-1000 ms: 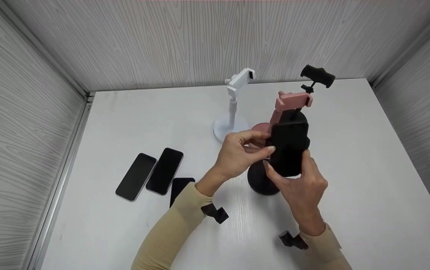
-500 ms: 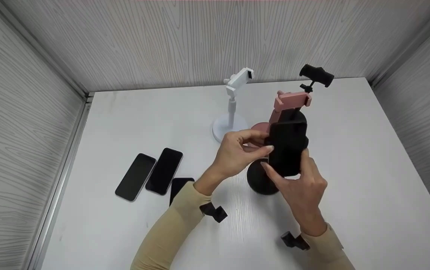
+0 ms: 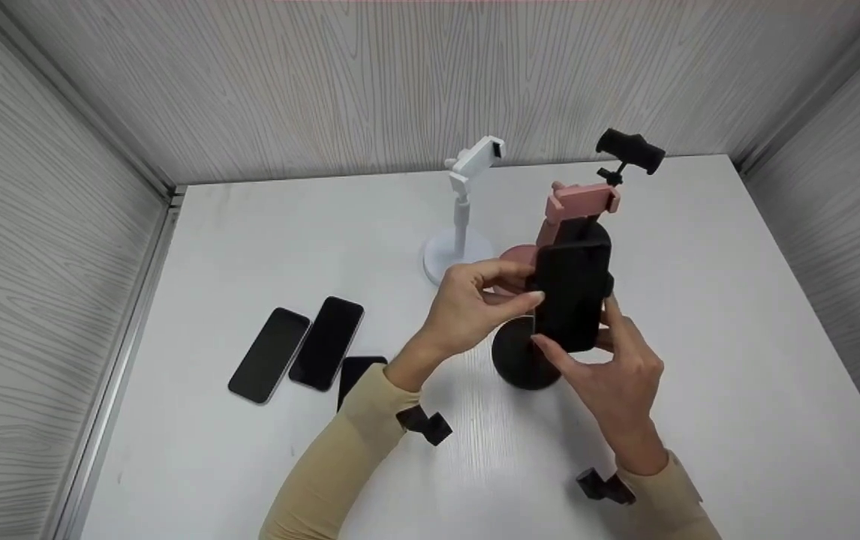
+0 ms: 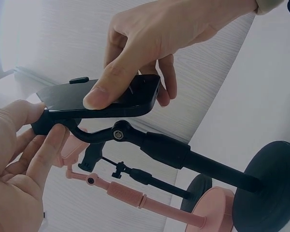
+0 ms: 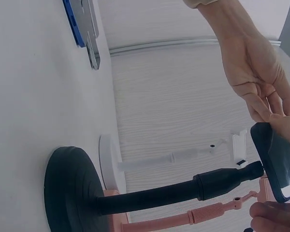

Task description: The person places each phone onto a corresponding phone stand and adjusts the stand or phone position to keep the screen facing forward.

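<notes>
A black smartphone (image 3: pixel 571 300) sits against the clamp of a black phone stand (image 3: pixel 524 356), its dark screen facing me. One black clamp tab (image 3: pixel 610 285) shows at the phone's right edge. My left hand (image 3: pixel 471 307) pinches the clamp's left end between thumb and fingers, close to the phone's left edge; the left wrist view shows that black clamp end (image 4: pixel 42 123) in the fingers. My right hand (image 3: pixel 617 375) grips the phone's lower part, with the thumb at the bottom left corner and fingers at the right side, partly hidden behind it.
Behind the phone stand a pink phone stand (image 3: pixel 584 201), a second black stand (image 3: pixel 631 150) and a white stand (image 3: pixel 460 217). Three more phones lie on the white table at the left, among them a dark phone (image 3: pixel 270 355) and its neighbour phone (image 3: pixel 326 343).
My right hand has shifted slightly right and down along the phone, and more of the right clamp tab shows. The left hand stays nearly in place.
</notes>
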The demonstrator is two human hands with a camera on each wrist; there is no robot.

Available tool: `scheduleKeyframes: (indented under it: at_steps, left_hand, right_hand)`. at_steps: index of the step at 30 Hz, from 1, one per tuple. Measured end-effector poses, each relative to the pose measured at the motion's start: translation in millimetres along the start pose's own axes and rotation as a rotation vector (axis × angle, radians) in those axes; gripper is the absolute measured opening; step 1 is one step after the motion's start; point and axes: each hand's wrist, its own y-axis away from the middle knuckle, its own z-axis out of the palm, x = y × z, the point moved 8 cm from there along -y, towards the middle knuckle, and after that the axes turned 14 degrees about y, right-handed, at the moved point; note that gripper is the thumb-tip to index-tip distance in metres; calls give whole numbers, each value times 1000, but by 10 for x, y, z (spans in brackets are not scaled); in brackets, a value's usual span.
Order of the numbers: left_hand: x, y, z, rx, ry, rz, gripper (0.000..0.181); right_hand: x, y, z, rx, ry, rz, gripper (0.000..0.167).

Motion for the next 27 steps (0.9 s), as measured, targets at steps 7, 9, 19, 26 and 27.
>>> scheduleKeyframes:
  at_steps: [7, 9, 19, 26, 27]
  left_hand:
    - [10, 21, -16, -4, -5, 7, 31]
    - [11, 23, -19, -5, -1, 8, 31]
    - [-13, 20, -38, -4, 24, -11, 32]
    - [16, 70, -81, -11, 24, -8, 45]
    - [27, 85, -104, -3, 10, -2, 46]
  right_hand:
    - [-6, 23, -11, -2, 18, -1, 98]
    - [-36, 28, -7, -6, 36, -5, 100]
    - [-151, 31, 25, -33, 60, 2, 97]
    - [-153, 0, 9, -33, 63, 17, 87]
    - [-150, -3, 5, -27, 58, 19, 86]
